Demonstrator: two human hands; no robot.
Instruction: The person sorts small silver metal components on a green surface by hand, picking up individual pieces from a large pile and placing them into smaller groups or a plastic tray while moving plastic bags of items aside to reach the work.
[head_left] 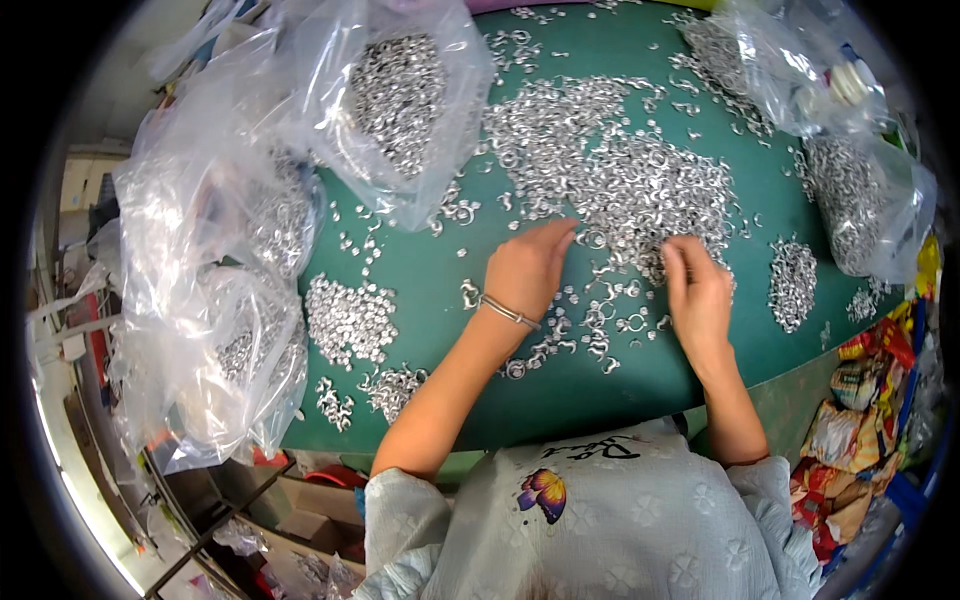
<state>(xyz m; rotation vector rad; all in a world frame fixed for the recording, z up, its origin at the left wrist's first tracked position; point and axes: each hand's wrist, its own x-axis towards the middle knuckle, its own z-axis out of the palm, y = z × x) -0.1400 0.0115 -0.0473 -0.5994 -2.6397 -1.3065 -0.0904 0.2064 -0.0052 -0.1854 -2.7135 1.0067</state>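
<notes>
A broad heap of small silver metal pieces [655, 195], many curved like little hooks or clasps, lies on the green table [420, 260]. My left hand [527, 268], with a bracelet on its wrist, is at the heap's near left edge. Its fingers are pressed together and point toward the pieces; whatever they hold is hidden. At the near right edge, my right hand [697, 290] has thumb and fingers closed in a pinch, its contents too small to make out. Between the hands, loose curved pieces and a ring-shaped piece [632, 323] are scattered toward me.
A pile of small chunky silver pieces [350, 318] lies left of my left arm, with a smaller pile [393, 388] nearer me. Clear plastic bags of metal pieces [400, 100] stand along the left and back. Another filled bag [850, 205] and a small pile [792, 285] are at the right.
</notes>
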